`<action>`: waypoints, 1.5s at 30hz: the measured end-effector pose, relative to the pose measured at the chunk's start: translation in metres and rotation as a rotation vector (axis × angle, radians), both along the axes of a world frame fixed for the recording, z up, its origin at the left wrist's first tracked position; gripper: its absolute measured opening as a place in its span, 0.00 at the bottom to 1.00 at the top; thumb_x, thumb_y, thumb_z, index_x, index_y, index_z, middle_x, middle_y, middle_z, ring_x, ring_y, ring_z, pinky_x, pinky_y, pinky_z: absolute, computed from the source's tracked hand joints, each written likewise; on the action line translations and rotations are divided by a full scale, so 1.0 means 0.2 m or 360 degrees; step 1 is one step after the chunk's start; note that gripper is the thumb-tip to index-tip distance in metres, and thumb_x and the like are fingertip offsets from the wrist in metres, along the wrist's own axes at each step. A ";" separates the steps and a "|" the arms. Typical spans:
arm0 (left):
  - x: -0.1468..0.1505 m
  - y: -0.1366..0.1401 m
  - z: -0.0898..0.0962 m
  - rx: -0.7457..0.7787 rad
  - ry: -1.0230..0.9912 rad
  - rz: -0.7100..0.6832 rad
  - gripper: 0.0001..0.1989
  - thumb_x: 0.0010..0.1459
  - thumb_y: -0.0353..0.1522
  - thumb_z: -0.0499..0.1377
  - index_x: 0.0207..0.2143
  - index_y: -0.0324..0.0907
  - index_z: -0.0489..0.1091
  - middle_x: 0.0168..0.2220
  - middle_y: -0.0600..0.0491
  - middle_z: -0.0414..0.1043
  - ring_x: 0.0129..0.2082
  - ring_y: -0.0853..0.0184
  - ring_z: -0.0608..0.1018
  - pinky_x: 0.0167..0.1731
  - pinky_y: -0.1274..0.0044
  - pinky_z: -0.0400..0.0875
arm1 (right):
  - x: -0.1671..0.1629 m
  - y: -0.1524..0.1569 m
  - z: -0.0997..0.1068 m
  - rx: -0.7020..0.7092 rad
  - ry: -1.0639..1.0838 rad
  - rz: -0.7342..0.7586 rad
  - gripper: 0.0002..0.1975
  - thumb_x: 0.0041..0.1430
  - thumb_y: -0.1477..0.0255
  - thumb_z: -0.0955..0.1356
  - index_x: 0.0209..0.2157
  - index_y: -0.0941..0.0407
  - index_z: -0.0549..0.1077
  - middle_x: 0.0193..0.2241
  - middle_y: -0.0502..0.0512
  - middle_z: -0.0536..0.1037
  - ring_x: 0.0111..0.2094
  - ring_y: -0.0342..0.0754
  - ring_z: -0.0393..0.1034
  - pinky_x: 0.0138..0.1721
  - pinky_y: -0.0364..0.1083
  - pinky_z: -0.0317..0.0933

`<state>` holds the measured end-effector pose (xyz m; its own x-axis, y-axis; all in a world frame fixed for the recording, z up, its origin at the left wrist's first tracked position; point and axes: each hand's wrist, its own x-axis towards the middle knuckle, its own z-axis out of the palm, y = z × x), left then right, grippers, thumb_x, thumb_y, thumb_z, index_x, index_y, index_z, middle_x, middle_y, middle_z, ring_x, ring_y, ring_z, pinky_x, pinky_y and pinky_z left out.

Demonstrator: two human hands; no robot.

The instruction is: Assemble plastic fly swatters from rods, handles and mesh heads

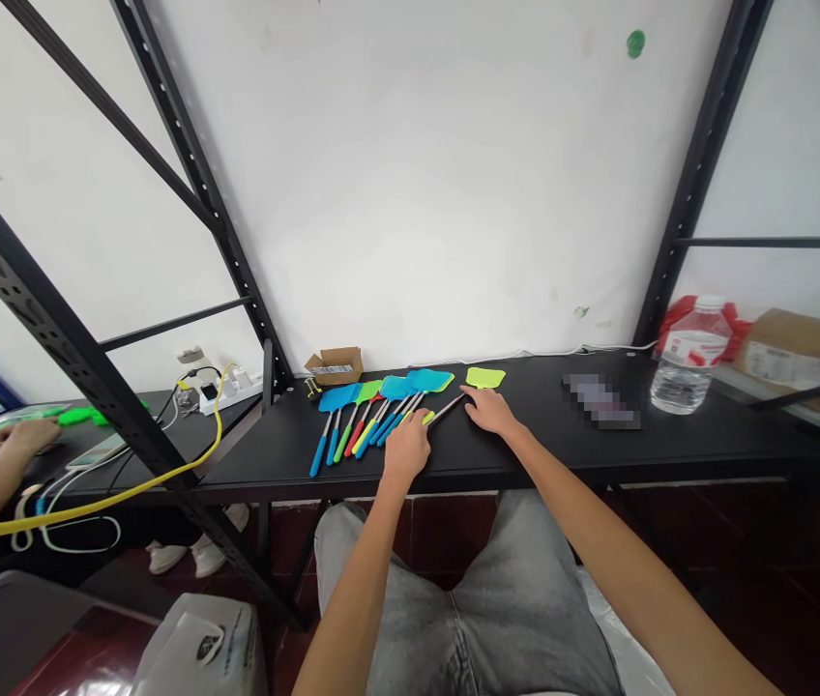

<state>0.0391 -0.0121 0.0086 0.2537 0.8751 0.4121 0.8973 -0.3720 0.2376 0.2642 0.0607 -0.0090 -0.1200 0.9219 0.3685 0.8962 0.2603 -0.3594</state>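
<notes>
My left hand (408, 447) is closed round the yellow handle of a telescopic fly swatter, with its thin metal rod (446, 409) slanting up to the right. At the rod's far end, my right hand (489, 411) has its fingers bent at the base of a yellow-green swatter head (486, 377). Whether rod and head are joined is hidden under the fingers. To the left of my hands, several fly swatters with blue heads (338, 397), a green head (367, 391) and blue, green, red and yellow handles lie side by side, partly overlapping.
A small open cardboard box (336, 366) stands behind the swatters. Rightward are a blurred dark flat object (602, 401), a water bottle (691, 358) and a brown package (802, 353). Black rack posts flank the shelf. A yellow cable (218, 435) and another person's hands (29, 437) are left.
</notes>
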 end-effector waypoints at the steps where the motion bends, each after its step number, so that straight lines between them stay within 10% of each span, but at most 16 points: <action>1: 0.00 0.00 0.00 -0.0003 0.0002 0.0002 0.18 0.67 0.29 0.48 0.57 0.46 0.63 0.53 0.46 0.71 0.46 0.60 0.77 0.40 0.76 0.68 | -0.01 -0.01 0.00 0.0007 -0.0046 0.0009 0.26 0.63 0.72 0.62 0.62 0.54 0.65 0.53 0.62 0.75 0.55 0.60 0.66 0.52 0.54 0.58; 13: 0.00 0.01 0.00 0.0008 -0.0009 0.0015 0.19 0.66 0.29 0.48 0.58 0.46 0.64 0.54 0.46 0.71 0.48 0.60 0.76 0.43 0.75 0.68 | -0.02 -0.05 0.00 0.0233 -0.0058 0.0120 0.13 0.64 0.62 0.64 0.43 0.52 0.77 0.42 0.61 0.73 0.47 0.57 0.65 0.47 0.52 0.58; 22: 0.00 0.00 0.01 0.0026 -0.0051 0.0019 0.19 0.67 0.29 0.47 0.59 0.45 0.62 0.52 0.46 0.72 0.46 0.60 0.77 0.40 0.75 0.68 | 0.03 0.02 0.00 0.0044 0.0860 0.0393 0.14 0.55 0.59 0.67 0.32 0.55 0.77 0.28 0.52 0.77 0.30 0.48 0.69 0.34 0.45 0.60; 45: 0.00 -0.02 0.04 -0.0045 -0.0052 0.0091 0.17 0.67 0.30 0.47 0.58 0.44 0.61 0.47 0.44 0.75 0.44 0.60 0.78 0.38 0.75 0.68 | 0.08 0.04 -0.02 0.0046 0.1301 -0.0063 0.19 0.56 0.55 0.64 0.35 0.57 0.75 0.20 0.52 0.75 0.27 0.50 0.74 0.30 0.44 0.64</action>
